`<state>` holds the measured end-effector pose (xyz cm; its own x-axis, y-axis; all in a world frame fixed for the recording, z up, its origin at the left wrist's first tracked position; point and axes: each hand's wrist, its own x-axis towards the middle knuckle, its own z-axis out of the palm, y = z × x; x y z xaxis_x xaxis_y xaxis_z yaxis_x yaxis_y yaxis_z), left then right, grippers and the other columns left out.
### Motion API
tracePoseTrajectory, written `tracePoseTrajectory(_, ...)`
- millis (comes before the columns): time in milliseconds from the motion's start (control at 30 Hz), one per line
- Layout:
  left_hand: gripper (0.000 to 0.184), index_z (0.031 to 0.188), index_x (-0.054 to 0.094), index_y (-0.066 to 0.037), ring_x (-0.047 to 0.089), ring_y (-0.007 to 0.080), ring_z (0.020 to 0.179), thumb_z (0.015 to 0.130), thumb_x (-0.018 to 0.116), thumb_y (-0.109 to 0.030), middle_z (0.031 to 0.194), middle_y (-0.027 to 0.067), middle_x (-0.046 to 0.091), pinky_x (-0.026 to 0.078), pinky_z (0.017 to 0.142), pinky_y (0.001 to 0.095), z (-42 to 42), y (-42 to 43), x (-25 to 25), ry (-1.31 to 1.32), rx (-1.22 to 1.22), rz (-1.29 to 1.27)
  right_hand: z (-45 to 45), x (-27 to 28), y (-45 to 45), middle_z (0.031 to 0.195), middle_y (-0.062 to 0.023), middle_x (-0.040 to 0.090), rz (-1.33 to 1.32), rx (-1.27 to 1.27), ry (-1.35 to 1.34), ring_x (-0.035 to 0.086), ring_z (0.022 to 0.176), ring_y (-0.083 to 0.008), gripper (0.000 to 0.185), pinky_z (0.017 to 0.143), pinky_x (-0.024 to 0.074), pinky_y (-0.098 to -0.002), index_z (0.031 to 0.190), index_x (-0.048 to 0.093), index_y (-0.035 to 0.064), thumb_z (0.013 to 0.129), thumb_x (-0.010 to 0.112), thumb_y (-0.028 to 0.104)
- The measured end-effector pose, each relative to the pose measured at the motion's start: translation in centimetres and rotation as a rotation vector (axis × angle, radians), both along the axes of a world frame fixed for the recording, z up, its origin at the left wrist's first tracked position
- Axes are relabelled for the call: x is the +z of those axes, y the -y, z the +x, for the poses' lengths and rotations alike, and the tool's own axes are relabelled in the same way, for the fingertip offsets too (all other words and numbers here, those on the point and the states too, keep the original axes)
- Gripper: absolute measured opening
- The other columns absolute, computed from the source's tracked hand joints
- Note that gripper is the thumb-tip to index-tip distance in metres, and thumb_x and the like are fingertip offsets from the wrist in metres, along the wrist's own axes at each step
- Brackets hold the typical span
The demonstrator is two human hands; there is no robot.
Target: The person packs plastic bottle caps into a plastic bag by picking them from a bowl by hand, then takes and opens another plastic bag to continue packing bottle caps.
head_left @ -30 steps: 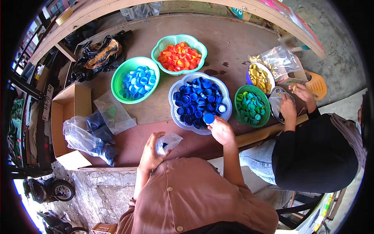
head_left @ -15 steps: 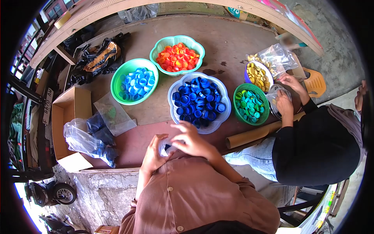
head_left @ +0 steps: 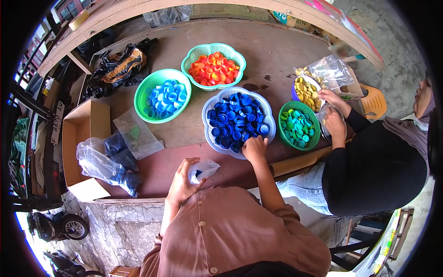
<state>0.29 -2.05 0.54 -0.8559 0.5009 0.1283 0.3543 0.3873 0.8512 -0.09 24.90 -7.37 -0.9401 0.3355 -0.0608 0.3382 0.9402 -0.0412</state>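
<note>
My left hand (head_left: 183, 182), at the table's front edge, is curled around a small clear plastic bag (head_left: 206, 169) with its mouth spread. Something dark blue shows inside the bag. My right hand (head_left: 255, 148) reaches over the near rim of a pale blue basket (head_left: 271, 109), its fingers closed among dark blue bottle caps (head_left: 236, 116). What those fingers hold, if anything, is hidden. To the right stands a green basket (head_left: 316, 139) of green and teal caps (head_left: 297, 125).
Light blue caps (head_left: 166, 99) fill a green bowl (head_left: 140, 102); orange-red caps (head_left: 213, 69) fill a mint basket (head_left: 185, 63). At left lie a cardboard box (head_left: 74, 131) and bagged dark caps (head_left: 121, 159). A person (head_left: 369, 171) at right handles a clear bag beside yellow caps (head_left: 306, 91).
My right hand has moved away from the plastic bag, forward and right into the dark blue caps. The bag's mouth now spreads out. The other person's hand has moved to the yellow caps.
</note>
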Motion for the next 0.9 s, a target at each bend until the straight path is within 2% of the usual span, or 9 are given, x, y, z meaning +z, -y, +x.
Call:
tracePoseTrajectory(133, 0.054, 0.108, 0.047, 0.0, 0.055, 0.0316, 0.097, 0.062, 0.075, -0.01, 0.104, 0.0167, 0.054, 0.045, 0.083, 0.0369, -0.1, 0.0, 0.2, -0.029, 0.005, 0.003, 1.2, 3.2, -0.3, 0.081, -0.0068, 0.064, -0.174, -0.057, -0.065, 0.054, 0.089, -0.0251, 0.016, 0.081, 0.0341, -0.0428, 0.076, 0.068, 0.0117, 0.069, 0.065, 0.026)
tracePoseTrajectory(200, 0.054, 0.107, 0.047, 0.0, 0.055, 0.0317, 0.097, 0.062, 0.075, -0.009, 0.104, 0.0167, 0.054, 0.045, 0.083, 0.0368, -0.1, -0.1, 0.1, -0.031, 0.006, 0.004, 1.8, 3.1, -1.5, 0.078, -0.0067, 0.063, -0.779, -0.202, -0.214, 0.055, 0.084, -0.0209, 0.016, 0.078, 0.0355, -0.0361, 0.079, 0.068, 0.0152, 0.074, 0.063, 0.029)
tracePoseTrajectory(267, 0.055, 0.107, 0.047, 0.0, 0.055, 0.0318, 0.097, 0.061, 0.075, -0.009, 0.104, 0.0166, 0.054, 0.045, 0.083, 0.037, -0.1, -0.3, -0.1, -0.003, -0.002, 0.007, 2.4, 3.0, -2.3, 0.081, 0.0017, 0.058, -1.639, -0.125, -0.364, 0.051, 0.079, -0.0096, 0.019, 0.071, 0.0336, -0.0206, 0.09, 0.062, 0.0077, 0.083, 0.056, 0.024)
tracePoseTrajectory(333, 0.054, 0.109, 0.048, 0.0, 0.054, 0.0315, 0.099, 0.063, 0.074, -0.011, 0.106, 0.0159, 0.054, 0.045, 0.084, 0.0371, -0.1, -0.3, 0.0, 0.006, -0.011, 0.001, 3.2, 3.4, -2.3, 0.087, 0.0035, 0.056, -2.079, -0.109, -0.343, 0.05, 0.081, -0.0076, 0.017, 0.07, 0.033, -0.0211, 0.095, 0.058, 0.0059, 0.085, 0.052, 0.018)
tracePoseTrajectory(700, 0.053, 0.11, 0.047, -0.001, 0.053, 0.0313, 0.101, 0.065, 0.072, -0.012, 0.108, 0.0155, 0.053, 0.044, 0.086, 0.0369, 0.0, -0.2, 0.4, -0.001, -0.009, -0.011, 2.7, 5.2, 1.2, 0.086, 0.0025, 0.057, -2.272, -0.056, -0.349, 0.05, 0.084, -0.0079, 0.014, 0.072, 0.0341, -0.0218, 0.094, 0.059, 0.0072, 0.084, 0.052, 0.013)
tracePoseTrajectory(767, 0.055, 0.107, 0.047, 0.0, 0.054, 0.032, 0.098, 0.061, 0.075, -0.009, 0.105, 0.0167, 0.054, 0.044, 0.085, 0.0376, 0.0, -0.3, 0.2, -0.005, 0.007, 0.009, 2.3, 6.3, 2.3, 0.093, 0.0012, 0.056, -1.943, 0.152, -0.333, 0.051, 0.087, -0.009, 0.013, 0.078, 0.0351, -0.0235, 0.094, 0.059, 0.0064, 0.084, 0.054, 0.013)
tracePoseTrajectory(800, 0.055, 0.107, 0.047, 0.0, 0.054, 0.032, 0.098, 0.061, 0.075, -0.009, 0.105, 0.0167, 0.054, 0.044, 0.085, 0.0376, 0.0, -0.4, 0.2, -0.004, 0.005, 0.01, 2.5, 7.4, 3.3, 0.104, -0.0033, 0.054, -1.727, 0.075, -0.255, 0.05, 0.097, -0.0152, 0.012, 0.086, 0.0338, -0.0283, 0.089, 0.062, 0.0076, 0.081, 0.059, 0.016)
tracePoseTrajectory(867, 0.056, 0.108, 0.046, 0.0, 0.054, 0.0321, 0.098, 0.061, 0.075, -0.009, 0.105, 0.0166, 0.054, 0.044, 0.085, 0.0377, 0.0, -0.6, 0.2, -0.005, 0.01, 0.005, 2.3, 8.5, 4.9, 0.121, -0.0072, 0.047, -1.038, 0.498, -0.346, 0.041, 0.112, -0.0236, 0.008, 0.097, 0.0256, -0.035, 0.083, 0.063, 0.0075, 0.078, 0.061, 0.014)
tracePoseTrajectory(900, 0.056, 0.108, 0.046, 0.0, 0.054, 0.0321, 0.098, 0.061, 0.075, -0.009, 0.105, 0.0166, 0.054, 0.044, 0.085, 0.0377, 0.0, -0.7, 0.1, -0.006, 0.008, 0.004, 2.1, 8.3, 5.9, 0.125, -0.0086, 0.045, -1.002, 0.557, -0.334, 0.036, 0.116, -0.0281, 0.008, 0.099, 0.0234, -0.0382, 0.08, 0.064, 0.0096, 0.076, 0.063, 0.017)
